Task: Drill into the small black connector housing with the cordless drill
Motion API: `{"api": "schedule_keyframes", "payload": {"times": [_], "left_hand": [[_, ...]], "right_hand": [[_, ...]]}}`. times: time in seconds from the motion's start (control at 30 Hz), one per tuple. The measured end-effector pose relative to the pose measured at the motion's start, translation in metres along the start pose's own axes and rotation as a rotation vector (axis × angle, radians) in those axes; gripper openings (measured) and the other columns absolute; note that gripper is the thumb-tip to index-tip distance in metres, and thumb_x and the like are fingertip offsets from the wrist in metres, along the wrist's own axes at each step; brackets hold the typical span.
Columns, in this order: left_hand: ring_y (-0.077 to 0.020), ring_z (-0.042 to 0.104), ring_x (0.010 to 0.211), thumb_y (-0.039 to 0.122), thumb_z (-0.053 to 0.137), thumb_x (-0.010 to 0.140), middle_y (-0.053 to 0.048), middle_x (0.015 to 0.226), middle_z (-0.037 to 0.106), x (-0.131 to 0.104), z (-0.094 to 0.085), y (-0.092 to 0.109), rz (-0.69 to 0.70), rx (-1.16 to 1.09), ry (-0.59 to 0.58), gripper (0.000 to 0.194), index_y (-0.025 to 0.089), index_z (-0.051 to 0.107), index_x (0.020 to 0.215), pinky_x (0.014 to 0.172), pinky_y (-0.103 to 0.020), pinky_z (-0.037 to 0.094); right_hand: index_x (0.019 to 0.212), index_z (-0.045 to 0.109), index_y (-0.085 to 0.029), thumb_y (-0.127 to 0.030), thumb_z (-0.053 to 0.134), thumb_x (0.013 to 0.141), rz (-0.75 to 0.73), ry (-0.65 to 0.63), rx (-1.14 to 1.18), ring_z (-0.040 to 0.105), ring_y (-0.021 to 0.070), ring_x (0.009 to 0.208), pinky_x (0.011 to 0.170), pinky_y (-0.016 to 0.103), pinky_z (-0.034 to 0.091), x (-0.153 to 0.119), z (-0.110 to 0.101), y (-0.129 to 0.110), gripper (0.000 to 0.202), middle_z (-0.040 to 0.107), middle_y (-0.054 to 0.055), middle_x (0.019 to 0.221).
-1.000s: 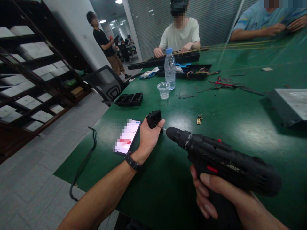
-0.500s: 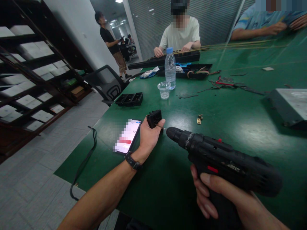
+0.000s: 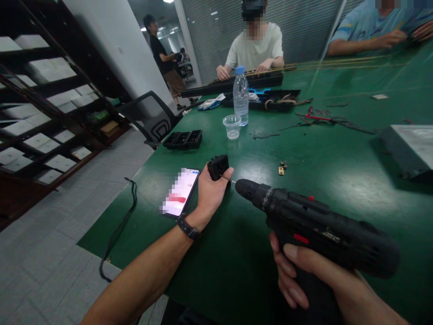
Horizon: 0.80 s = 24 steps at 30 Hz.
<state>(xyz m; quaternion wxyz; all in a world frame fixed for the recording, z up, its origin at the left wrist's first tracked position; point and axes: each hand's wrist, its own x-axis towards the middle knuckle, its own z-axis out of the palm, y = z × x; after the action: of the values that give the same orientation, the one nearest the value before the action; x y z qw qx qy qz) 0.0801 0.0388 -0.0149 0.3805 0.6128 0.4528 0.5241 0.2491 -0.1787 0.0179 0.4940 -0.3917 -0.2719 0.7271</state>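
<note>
My left hand [image 3: 212,192] is closed around a small black plastic block-shaped part [image 3: 218,166] and holds it above the green table. In my right hand [image 3: 304,271] is a black cordless drill [image 3: 314,221], gripped by its handle with the chuck pointing left. The drill's thin bit [image 3: 232,181] reaches to the black part beside my left thumb; where its tip sits is hidden. A phone [image 3: 181,193] with a lit screen lies just left of my left hand. Small brass-coloured pieces [image 3: 282,169] lie beyond the drill.
A clear cup [image 3: 232,127] and a water bottle [image 3: 241,99] stand farther back. A black compartment tray [image 3: 183,139] sits near the left edge, where a black strap [image 3: 118,230] hangs over. A grey metal box [image 3: 411,151] is at right. Across the table a person [image 3: 256,49] works.
My hands, the black part and the drill keep nearly the same pose. In the background, the standing person has shifted slightly to the right.
</note>
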Motion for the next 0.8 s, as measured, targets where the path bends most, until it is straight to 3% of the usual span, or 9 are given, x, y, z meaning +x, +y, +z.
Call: {"api": "schedule_keyframes", "payload": {"times": [0.8], "left_hand": [[-0.0212,0.069,0.097,0.042,0.085,0.084,-0.005,0.105,0.077,-0.0012,-0.0006,0.0007,-0.010,-0.021,-0.007,0.038,0.018,0.072,0.110,0.089,-0.032,0.053]], "right_hand": [[0.103,0.071,-0.017,-0.048,0.068,0.103,-0.017,0.005,0.021,0.059,0.0151,0.056,0.062,0.033,0.050,0.0030,-0.0006,0.0036,0.030,0.062,0.000,0.068]]}}
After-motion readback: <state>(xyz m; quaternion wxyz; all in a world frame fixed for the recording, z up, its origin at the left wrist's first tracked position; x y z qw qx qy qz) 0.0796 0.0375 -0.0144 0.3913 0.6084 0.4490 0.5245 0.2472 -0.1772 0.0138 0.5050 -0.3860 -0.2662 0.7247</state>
